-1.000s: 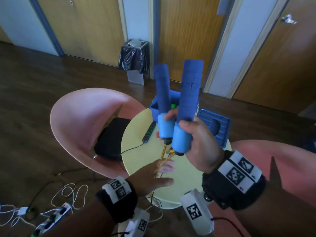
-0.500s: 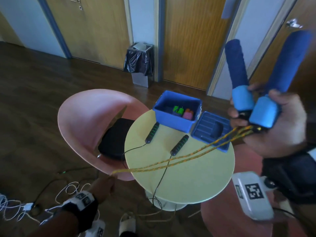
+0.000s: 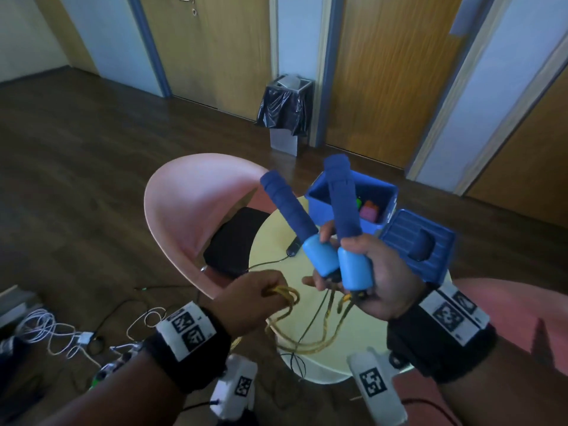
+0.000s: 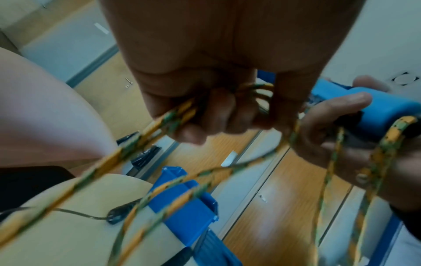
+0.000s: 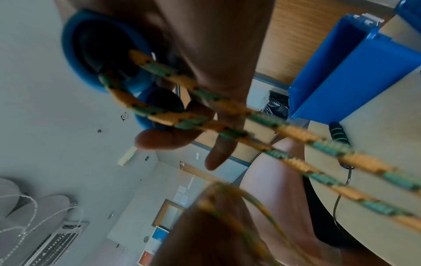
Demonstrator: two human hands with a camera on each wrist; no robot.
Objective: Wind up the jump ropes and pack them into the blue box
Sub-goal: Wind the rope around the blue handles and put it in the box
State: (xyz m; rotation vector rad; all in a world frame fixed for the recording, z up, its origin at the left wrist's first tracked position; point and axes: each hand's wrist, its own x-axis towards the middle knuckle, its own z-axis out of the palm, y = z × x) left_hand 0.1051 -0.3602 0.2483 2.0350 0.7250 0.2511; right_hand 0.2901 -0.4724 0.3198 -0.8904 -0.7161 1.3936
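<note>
No readable text anywhere; only square black-and-white fiducial marker tags (image 3: 184, 330) on the black wristbands (image 3: 442, 342).

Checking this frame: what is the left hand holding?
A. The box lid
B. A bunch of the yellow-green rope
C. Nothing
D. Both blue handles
B. The left hand has its fingers curled round strands of the rope, while the right hand grips both blue handles.
</note>
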